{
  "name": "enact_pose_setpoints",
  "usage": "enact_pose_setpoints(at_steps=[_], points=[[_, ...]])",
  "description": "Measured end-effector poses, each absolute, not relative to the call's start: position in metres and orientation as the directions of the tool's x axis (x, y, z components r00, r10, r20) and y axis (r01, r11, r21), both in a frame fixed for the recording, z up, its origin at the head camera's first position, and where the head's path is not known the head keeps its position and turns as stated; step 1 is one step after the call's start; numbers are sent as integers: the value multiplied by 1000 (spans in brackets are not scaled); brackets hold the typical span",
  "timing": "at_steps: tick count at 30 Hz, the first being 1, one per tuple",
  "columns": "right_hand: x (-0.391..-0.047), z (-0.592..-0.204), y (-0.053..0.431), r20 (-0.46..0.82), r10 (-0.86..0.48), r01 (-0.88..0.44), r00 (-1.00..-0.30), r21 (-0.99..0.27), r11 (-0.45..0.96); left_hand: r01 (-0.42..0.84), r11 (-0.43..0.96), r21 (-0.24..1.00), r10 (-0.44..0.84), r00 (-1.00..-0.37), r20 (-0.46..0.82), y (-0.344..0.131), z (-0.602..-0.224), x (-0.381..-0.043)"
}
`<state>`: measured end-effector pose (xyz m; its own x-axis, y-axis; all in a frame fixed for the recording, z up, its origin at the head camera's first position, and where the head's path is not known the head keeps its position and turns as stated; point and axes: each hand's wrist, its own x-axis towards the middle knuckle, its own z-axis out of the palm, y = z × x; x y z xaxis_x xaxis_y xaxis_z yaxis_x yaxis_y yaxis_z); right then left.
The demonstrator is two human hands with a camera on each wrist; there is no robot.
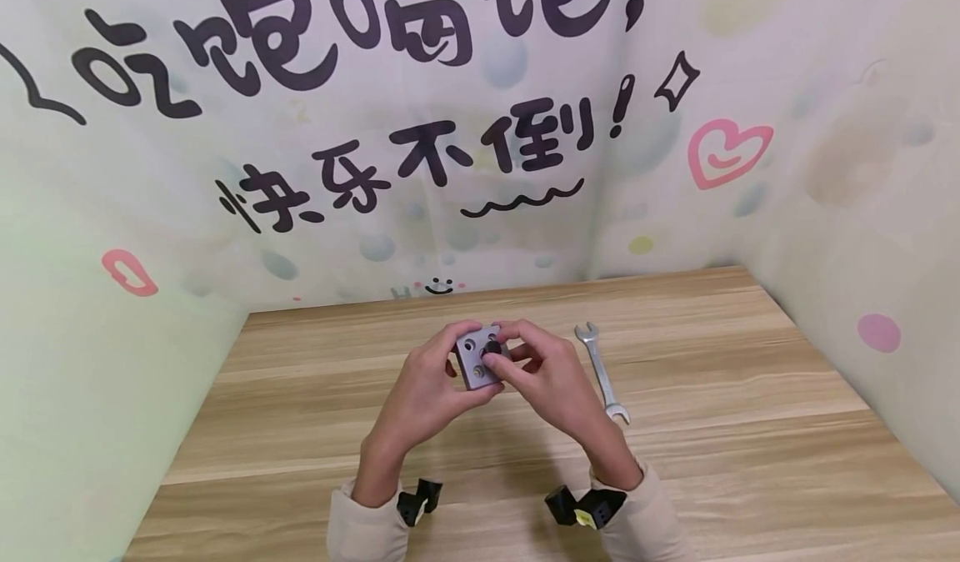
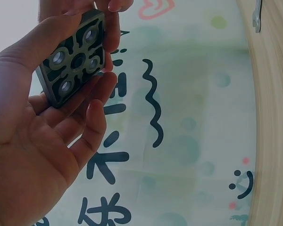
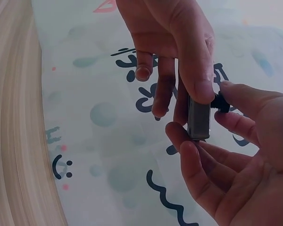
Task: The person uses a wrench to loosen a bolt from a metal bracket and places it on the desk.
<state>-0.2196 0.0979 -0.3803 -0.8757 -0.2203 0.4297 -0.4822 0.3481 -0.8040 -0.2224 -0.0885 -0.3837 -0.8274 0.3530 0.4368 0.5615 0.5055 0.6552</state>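
Above the table, my left hand (image 1: 426, 388) holds a grey square plate (image 1: 467, 372) by its edges, between thumb and fingers. Round holes sit near the plate's corners. The left wrist view shows the plate's ribbed back (image 2: 71, 74), with a dark hole at its centre. A black bolt (image 1: 492, 347) stands at the middle of the front face, pinched by the thumb and a finger of my right hand (image 1: 553, 376). From the right wrist view, the bolt's threaded part (image 3: 214, 103) meets the plate's face; how deep it sits cannot be told.
On the wooden table (image 1: 720, 429), a double open-ended wrench (image 1: 602, 374) lies just right of my right hand. Behind the table hangs a pale printed wall cloth (image 1: 450, 245), and similar walls rise at both sides. Each wrist wears a small black camera.
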Motion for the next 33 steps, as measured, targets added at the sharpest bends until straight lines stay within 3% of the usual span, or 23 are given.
enact_pose_setpoints(at_steps=[18, 33], points=[[-220, -380, 105, 415, -288, -498, -863, -793, 350, 569, 507, 648, 354, -823, 445, -89, -383, -222], [-219, -379, 105, 341, -257, -414, -904, -847, 333, 565, 500, 656, 352, -825, 442, -88, -384, -223]])
